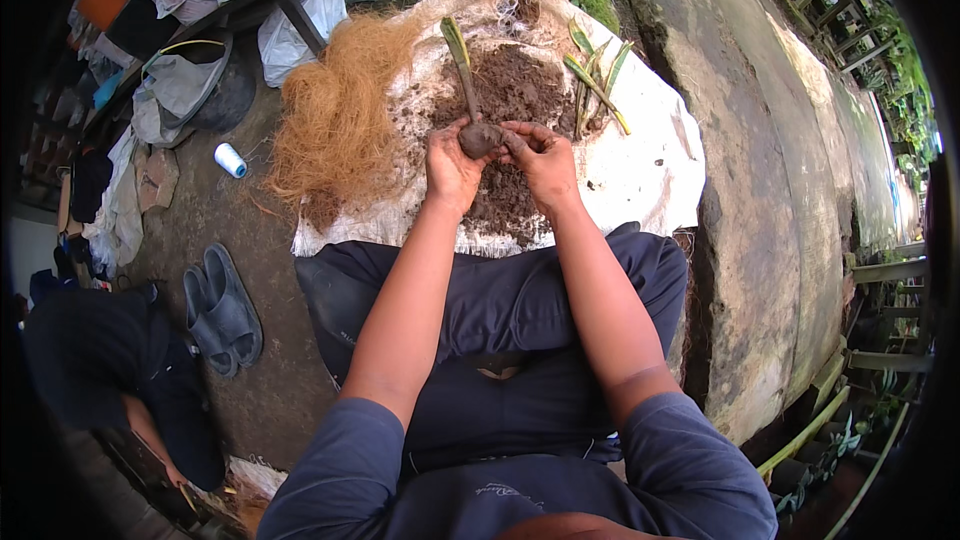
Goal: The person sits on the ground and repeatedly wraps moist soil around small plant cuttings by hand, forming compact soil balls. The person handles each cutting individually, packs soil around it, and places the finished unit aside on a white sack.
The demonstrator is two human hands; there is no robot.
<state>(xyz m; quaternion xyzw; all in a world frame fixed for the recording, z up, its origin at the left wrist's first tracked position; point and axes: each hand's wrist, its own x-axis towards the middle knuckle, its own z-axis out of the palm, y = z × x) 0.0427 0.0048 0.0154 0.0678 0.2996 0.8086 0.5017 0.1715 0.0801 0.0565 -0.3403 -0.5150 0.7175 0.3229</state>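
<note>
A ball of dark, moist soil [480, 140] surrounds the base of a snake plant cutting [459, 52], whose yellow-edged leaf points away from me. My left hand [454, 165] cups the ball from the left and below. On its right side, the thumb and fingers of my right hand [541, 161] press against the soil. Both hands are smeared with dirt. Beneath them a heap of loose soil [517, 82] lies on a white woven sack [637, 180]. To the right, several more snake plant cuttings [596, 82] rest on the sack.
Brown coconut fibre [337, 120] is piled at the sack's left. Farther left are a spool of white thread [230, 160], grey slide sandals [223, 307] and a dark bucket [225, 94]. Another person [112, 367] bends at lower left. A concrete strip [757, 165] runs along the right.
</note>
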